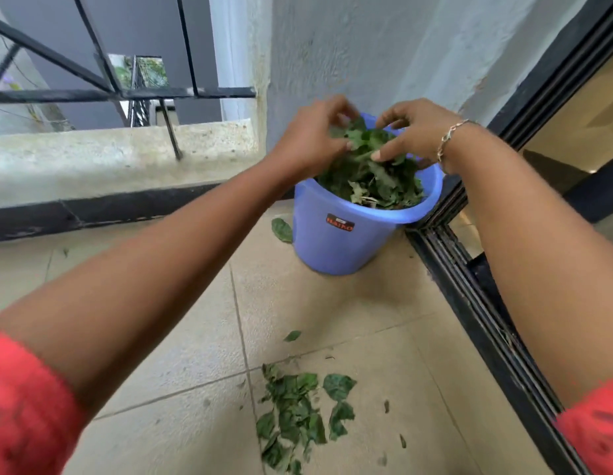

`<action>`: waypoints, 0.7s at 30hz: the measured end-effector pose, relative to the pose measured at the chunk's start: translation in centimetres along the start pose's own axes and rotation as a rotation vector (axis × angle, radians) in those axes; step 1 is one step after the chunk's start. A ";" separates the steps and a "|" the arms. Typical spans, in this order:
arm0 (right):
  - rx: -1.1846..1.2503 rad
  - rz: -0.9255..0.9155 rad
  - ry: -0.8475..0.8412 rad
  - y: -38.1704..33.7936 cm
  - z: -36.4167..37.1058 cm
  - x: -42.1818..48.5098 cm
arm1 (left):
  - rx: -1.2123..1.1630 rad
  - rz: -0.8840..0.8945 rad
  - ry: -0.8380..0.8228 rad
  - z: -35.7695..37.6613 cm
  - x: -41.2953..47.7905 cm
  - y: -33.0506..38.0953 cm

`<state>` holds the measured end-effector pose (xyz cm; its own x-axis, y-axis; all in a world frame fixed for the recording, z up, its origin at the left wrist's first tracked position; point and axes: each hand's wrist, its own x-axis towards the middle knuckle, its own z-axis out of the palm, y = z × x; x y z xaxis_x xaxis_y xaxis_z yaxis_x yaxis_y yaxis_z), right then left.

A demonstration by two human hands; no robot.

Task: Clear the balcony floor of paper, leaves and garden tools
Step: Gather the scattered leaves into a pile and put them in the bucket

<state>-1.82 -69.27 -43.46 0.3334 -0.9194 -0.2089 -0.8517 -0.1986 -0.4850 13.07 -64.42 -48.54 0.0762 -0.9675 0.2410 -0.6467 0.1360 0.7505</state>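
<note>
Red sleeves (23, 406) | leaves (291, 416) on tile floor (161, 354) | left hand (311, 138), right hand (414, 135) clutch leaf bundle (363, 138) over bucket (332, 245)

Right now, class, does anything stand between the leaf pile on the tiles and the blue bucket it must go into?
Nothing visible does: only bare floor tiles and one stray leaf lie between the leaf pile and the blue bucket. Its mouth is heaped with leaves, which the left hand and right hand grip.

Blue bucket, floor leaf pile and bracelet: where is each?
Blue bucket (332, 257), head view, bare front wall.
Leaf pile (291, 414), head view, middle of the heap.
Bracelet (447, 137), head view, chain across the wrist.
</note>
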 end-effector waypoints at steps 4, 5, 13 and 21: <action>-0.283 -0.188 0.331 -1.2 2.6 -2.2 | 0.119 -0.165 0.171 -0.5 -6.3 -7.8; -0.257 -0.273 0.426 -1.6 4.0 -3.1 | 0.196 -0.236 0.145 -0.3 -8.2 -9.8; -0.296 -0.412 -0.008 -2.2 22.9 -3.4 | 0.840 -0.502 -0.787 2.8 -20.0 -18.7; -0.480 -0.199 -0.220 -0.3 27.1 6.2 | 0.791 -0.529 -0.756 3.8 -19.7 -20.2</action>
<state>11.45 -65.66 -67.64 0.5388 -0.7663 -0.3500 -0.8353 -0.5400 -0.1034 21.71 -48.91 -70.79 0.1801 -0.7801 -0.5991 -0.9743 -0.2254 0.0007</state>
